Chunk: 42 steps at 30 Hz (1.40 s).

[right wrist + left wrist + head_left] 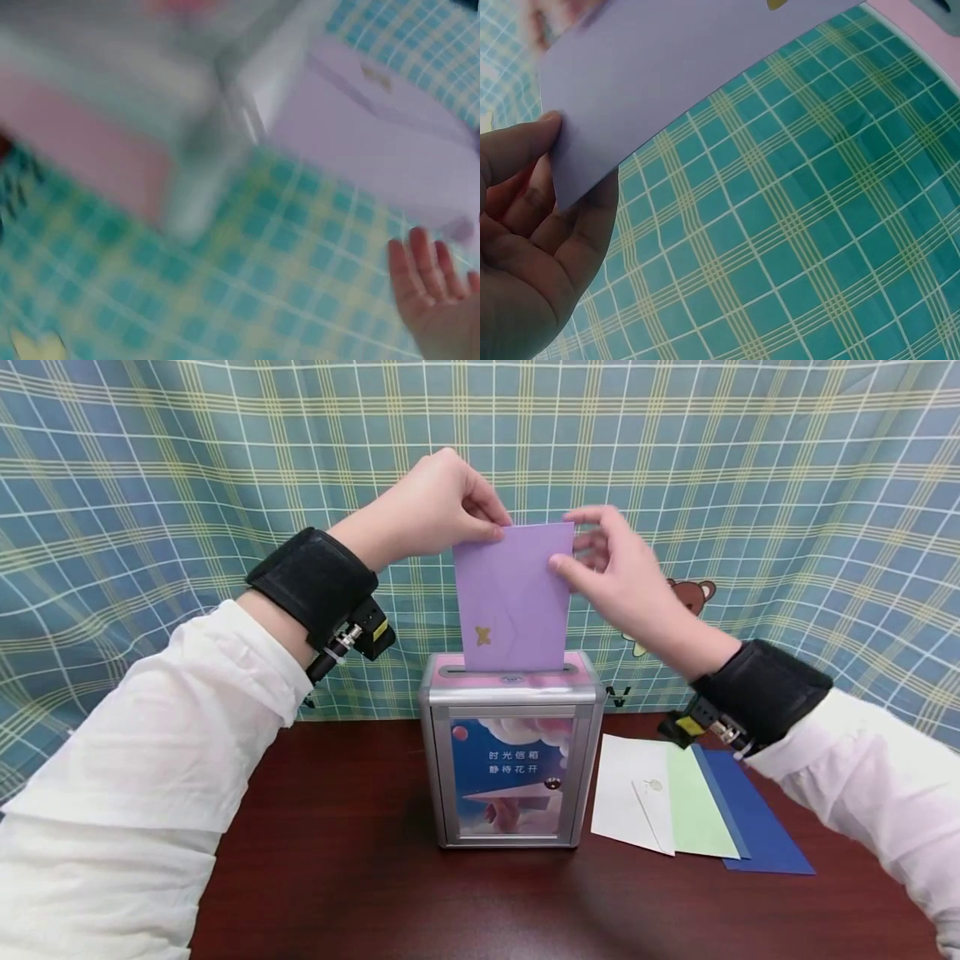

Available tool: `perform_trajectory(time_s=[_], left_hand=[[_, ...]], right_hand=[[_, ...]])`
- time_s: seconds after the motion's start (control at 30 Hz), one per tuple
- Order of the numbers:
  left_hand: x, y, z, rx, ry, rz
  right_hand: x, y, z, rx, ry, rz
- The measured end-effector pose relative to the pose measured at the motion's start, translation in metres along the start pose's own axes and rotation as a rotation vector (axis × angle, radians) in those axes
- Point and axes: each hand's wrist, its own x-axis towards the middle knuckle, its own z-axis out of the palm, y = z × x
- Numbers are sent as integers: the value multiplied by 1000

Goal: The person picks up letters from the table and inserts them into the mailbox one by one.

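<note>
A lavender envelope (517, 602) with a small gold sticker stands upright, its lower edge at the slot (453, 672) in the top of a silver-framed letter box (438, 760). My left hand (438, 502) pinches the envelope's upper left corner; in the left wrist view the thumb lies on one face and the fingers behind. At the right edge is my right hand (626, 564), its thumb overlapping the envelope in the head view. From the right wrist, the fingers (424, 259) look extended and spread beside the envelope, in a blurred picture.
On the dark wooden table (322, 860), right of the box, lie a white envelope (626, 789), a light green one (697, 802) and dark blue ones (765, 818), overlapping. A plaid cloth (360, 427) with a bear picture (692, 595) hangs close behind the box.
</note>
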Motion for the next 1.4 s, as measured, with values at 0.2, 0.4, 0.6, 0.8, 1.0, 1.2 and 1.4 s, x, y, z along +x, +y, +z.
perform_trajectory(time_s=[0.2, 0.4, 0.6, 0.8, 1.0, 1.2, 1.4], left_hand=[[-2, -2, 11, 9, -32, 35], [-4, -5, 26, 62, -71, 50], [-8, -14, 44, 88, -140, 53], [-14, -24, 61, 61, -179, 61], [-16, -32, 78, 65, -198, 82], [-24, -34, 88, 72, -192, 116], [-33, -38, 88, 104, -175, 79]], right_hand=[[11, -11, -13, -363, -9, -241], [7, -3, -6, -446, -49, -299], [0, 7, 7, -447, -131, -271], [-6, 15, 18, -445, -198, -266], [-11, 25, 27, -425, -240, -257], [-18, 32, 32, -410, -271, -253], [-25, 38, 28, -422, -263, -216]])
